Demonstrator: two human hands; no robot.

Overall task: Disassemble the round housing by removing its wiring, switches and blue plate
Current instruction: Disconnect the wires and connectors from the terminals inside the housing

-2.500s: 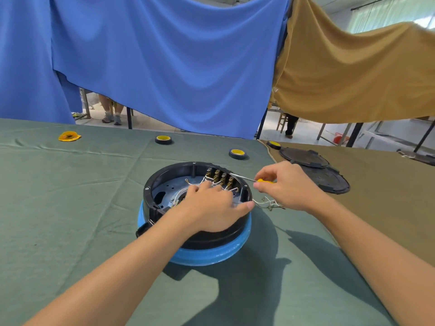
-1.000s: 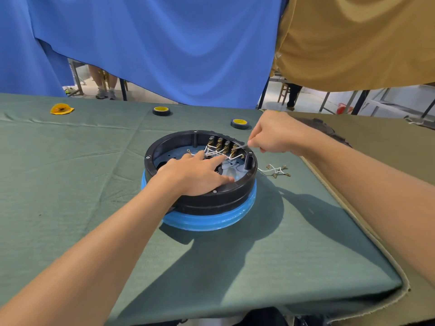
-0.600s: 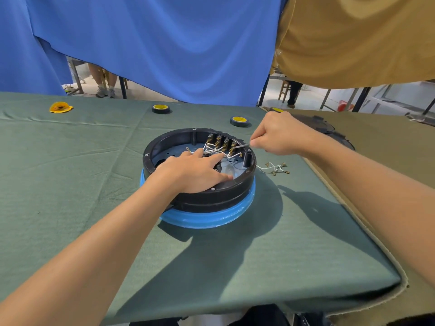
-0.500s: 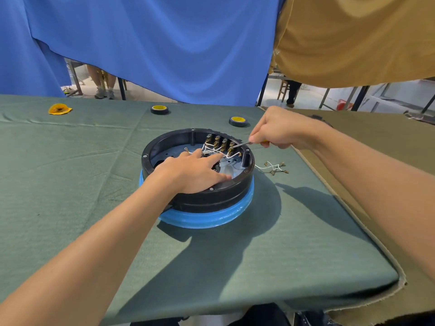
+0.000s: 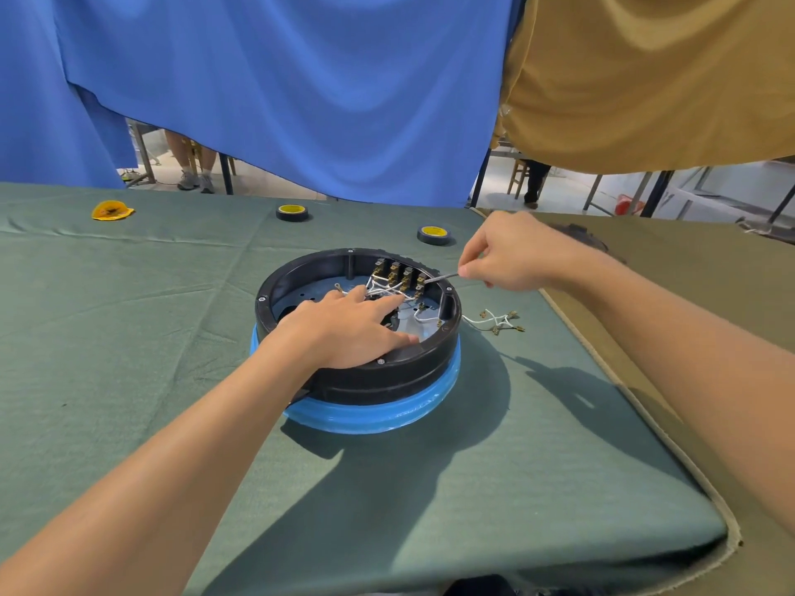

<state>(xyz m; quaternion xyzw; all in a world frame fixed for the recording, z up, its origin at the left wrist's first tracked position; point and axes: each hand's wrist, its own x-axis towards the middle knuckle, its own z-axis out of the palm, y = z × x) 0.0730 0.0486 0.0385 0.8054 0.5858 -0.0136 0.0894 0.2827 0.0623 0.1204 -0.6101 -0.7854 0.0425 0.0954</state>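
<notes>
A round black housing (image 5: 387, 376) with a blue band at its base sits on the green cloth. Inside it, a row of switches (image 5: 398, 271) stands at the far wall, with white wires (image 5: 385, 290) running from them over a blue plate (image 5: 301, 296). My left hand (image 5: 344, 324) lies flat over the near rim, fingers reaching in among the wires. My right hand (image 5: 512, 255) grips a thin screwdriver (image 5: 441, 277) whose tip points at the rightmost switch. A loose bundle of white wires (image 5: 497, 322) lies on the cloth right of the housing.
Two black-and-yellow tape rolls (image 5: 292, 212) (image 5: 434, 235) and a yellow piece (image 5: 112, 209) lie at the far side. A brown cloth (image 5: 710, 286) covers the table to the right, with a black cover (image 5: 578, 234) behind my right hand. Blue and tan sheets hang behind.
My right hand has come from the loose wires beside the housing up to the switch row with the screwdriver. My left hand stays on the housing. The view has tilted down.
</notes>
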